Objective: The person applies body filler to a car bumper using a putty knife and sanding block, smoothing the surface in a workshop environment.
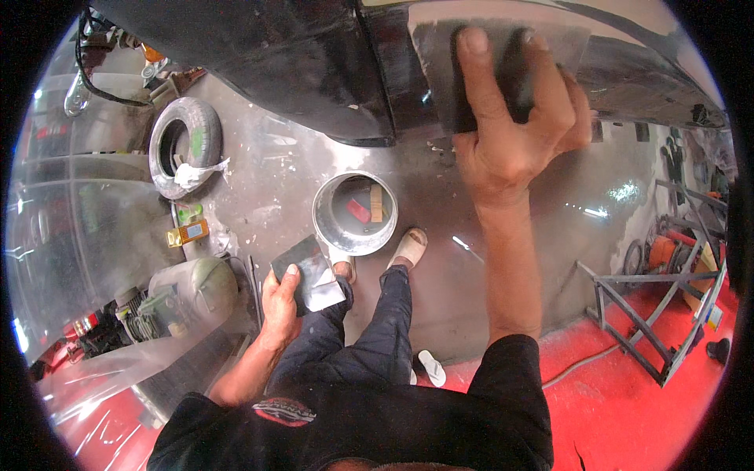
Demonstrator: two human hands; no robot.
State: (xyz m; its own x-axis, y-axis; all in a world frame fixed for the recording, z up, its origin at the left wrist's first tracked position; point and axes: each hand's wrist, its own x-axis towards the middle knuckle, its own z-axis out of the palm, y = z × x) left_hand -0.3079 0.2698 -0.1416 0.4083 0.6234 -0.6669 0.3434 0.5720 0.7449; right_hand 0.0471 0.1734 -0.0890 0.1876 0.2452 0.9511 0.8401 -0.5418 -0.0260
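Your right hand (510, 125) presses a dark sanding sheet (479, 71) flat against the black car panel (314, 63), fingers spread over it. Your left hand (280, 302) grips a folded grey sheet (310, 271) near your knee, above the metal bucket (355, 213) on the floor.

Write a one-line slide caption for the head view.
Right hand presses a dark sanding sheet on a black car panel; left hand holds another sheet.
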